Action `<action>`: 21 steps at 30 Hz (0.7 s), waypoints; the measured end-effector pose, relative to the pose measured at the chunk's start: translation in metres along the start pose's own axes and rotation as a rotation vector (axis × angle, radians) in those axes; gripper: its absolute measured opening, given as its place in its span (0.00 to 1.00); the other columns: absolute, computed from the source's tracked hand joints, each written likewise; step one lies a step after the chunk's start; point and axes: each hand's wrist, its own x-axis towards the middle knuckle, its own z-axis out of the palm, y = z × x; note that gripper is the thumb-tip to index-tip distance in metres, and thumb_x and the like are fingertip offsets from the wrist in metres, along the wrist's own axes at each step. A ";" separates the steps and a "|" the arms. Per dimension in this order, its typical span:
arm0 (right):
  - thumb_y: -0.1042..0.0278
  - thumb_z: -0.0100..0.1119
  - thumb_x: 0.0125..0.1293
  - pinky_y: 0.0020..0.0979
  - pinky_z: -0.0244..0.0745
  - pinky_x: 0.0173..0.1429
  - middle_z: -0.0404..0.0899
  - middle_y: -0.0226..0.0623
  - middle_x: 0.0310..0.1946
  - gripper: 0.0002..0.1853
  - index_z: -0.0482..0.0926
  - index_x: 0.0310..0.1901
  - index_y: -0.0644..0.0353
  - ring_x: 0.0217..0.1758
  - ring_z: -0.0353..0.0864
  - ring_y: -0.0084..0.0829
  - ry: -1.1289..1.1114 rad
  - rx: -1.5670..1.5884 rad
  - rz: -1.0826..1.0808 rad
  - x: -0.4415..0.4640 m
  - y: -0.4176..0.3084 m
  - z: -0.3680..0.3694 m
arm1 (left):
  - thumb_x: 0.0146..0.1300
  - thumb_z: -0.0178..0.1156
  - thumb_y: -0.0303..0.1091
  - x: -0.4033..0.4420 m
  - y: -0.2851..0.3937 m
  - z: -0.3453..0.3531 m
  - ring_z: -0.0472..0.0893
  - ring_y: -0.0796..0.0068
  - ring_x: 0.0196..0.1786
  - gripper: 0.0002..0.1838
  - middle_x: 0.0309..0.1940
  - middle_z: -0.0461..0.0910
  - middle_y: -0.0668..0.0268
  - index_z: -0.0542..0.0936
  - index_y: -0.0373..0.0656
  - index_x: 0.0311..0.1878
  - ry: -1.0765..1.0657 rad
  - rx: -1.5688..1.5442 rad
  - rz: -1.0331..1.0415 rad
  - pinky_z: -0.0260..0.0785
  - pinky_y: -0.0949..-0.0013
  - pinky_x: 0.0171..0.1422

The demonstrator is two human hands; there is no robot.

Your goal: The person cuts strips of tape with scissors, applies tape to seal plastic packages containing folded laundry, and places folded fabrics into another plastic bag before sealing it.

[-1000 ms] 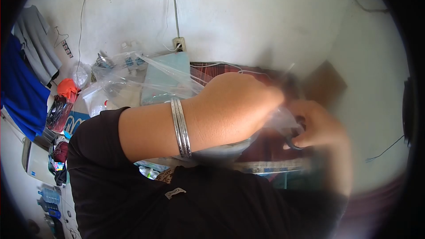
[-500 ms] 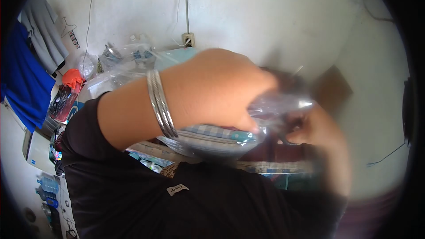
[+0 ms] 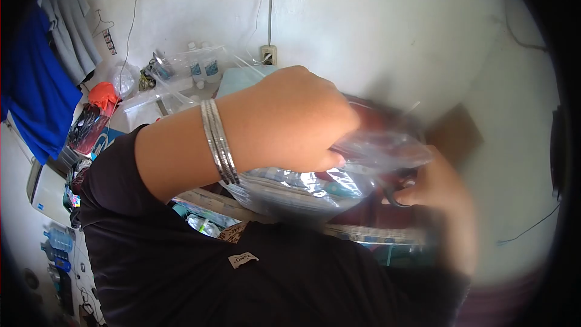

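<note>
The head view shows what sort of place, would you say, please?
Probably a lived-in room of a home: a blue garment and a grey garment hang at the left, and labelled plastic bottles stand near a wall socket.

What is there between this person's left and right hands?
In the head view, a stretch of clear plastic lies between the left hand and the right hand; the gap isn't bare.

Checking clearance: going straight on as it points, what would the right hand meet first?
Likely the clear plastic by the left hand; the right hand points inward toward it, though blur leaves depth and present contact unclear.
</note>
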 end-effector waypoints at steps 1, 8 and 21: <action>0.72 0.68 0.37 0.29 0.73 0.31 0.76 0.38 0.23 0.17 0.79 0.33 0.68 0.28 0.75 0.29 -0.003 -0.005 -0.001 0.001 0.001 -0.001 | 0.54 0.60 0.34 0.000 0.000 0.001 0.81 0.62 0.33 0.05 0.26 0.80 0.66 0.80 0.45 0.27 -0.006 0.003 -0.002 0.70 0.59 0.43; 0.63 0.72 0.38 0.35 0.75 0.38 0.74 0.44 0.30 0.23 0.75 0.34 0.68 0.34 0.76 0.41 -0.006 -0.255 -0.185 -0.006 -0.008 -0.002 | 0.53 0.63 0.36 0.005 0.006 -0.002 0.81 0.62 0.32 0.06 0.26 0.80 0.66 0.80 0.45 0.26 0.020 0.025 0.118 0.72 0.60 0.40; 0.58 0.71 0.40 0.38 0.74 0.35 0.75 0.45 0.27 0.22 0.75 0.29 0.68 0.32 0.77 0.44 -0.115 -0.337 -0.097 0.015 -0.008 0.004 | 0.50 0.63 0.34 0.003 -0.001 0.002 0.81 0.63 0.31 0.05 0.25 0.78 0.68 0.78 0.46 0.24 0.055 -0.001 0.157 0.73 0.61 0.33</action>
